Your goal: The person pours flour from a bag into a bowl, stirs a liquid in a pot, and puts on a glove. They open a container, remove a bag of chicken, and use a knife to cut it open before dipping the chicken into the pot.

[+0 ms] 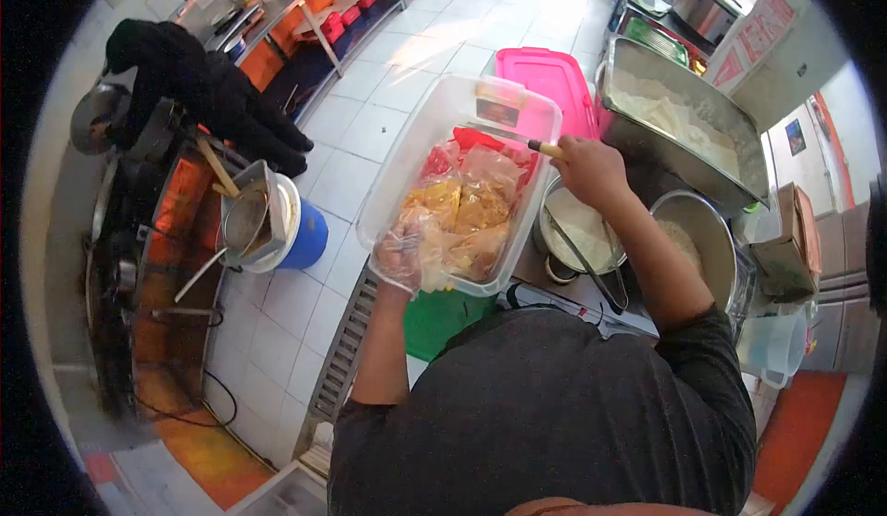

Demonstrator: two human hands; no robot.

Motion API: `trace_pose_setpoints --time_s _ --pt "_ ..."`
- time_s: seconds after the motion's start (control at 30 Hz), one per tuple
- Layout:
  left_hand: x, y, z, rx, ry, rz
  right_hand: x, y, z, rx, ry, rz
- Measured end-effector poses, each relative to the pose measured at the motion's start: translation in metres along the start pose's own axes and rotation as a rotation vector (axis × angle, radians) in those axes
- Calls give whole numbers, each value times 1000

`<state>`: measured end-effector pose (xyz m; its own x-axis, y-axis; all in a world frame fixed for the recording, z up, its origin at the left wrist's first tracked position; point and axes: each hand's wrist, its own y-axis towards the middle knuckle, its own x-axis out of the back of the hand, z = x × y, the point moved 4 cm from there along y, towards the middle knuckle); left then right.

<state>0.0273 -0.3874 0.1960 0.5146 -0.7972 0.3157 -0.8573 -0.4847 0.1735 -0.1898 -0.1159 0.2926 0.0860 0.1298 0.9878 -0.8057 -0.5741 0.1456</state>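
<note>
A clear plastic tub (383,179) holds several plastic bags (476,204) with yellow-orange contents, and red plastic lies among them. My left hand (399,255), in a clear plastic glove, is at the tub's near left corner against the bags; its fingers are blurred behind the film. Above the tub's right side, my right hand (587,169) is closed around the light handle of a knife (504,133). The blade points left over the red plastic. Right of the tub stands a pot of white powder (577,230) with metal tongs (587,262) lying across it.
A large steel tray (674,128) of white flour is at the right, near a pink lid (545,77). Below it sits another metal pot (693,230). At the left, a person in dark clothes (212,91) stands by the stove, near a blue bucket (305,237).
</note>
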Motion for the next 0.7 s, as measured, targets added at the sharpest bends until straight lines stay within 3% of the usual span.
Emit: trace_pose_setpoints --time_s 0.1,0.2,0.23,0.33,0.4,0.5,0.57,0.67,0.7 --pt "2 -5 -9 -53 134 -41 0 24 20 -70 -108 78" --pt "4 -7 -12 -1 136 -35 -2 28 36 77 -176 -142" --pt "4 -7 -15 31 124 -26 0 25 43 92 -212 -115" --pt "3 -9 -16 1 51 -55 8 2 83 337 -7 -160" --pt "3 -11 -15 -25 12 -66 9 -19 109 590 351 -29" --pt "2 -7 -21 -53 83 -18 21 -41 128 685 505 134" --pt "2 -1 -35 -112 262 53 8 -44 122 583 451 123" --pt "0 -1 -74 -376 645 141 5 -47 105 510 396 115" --pt "3 3 -88 -336 721 126 7 -48 100 499 383 113"
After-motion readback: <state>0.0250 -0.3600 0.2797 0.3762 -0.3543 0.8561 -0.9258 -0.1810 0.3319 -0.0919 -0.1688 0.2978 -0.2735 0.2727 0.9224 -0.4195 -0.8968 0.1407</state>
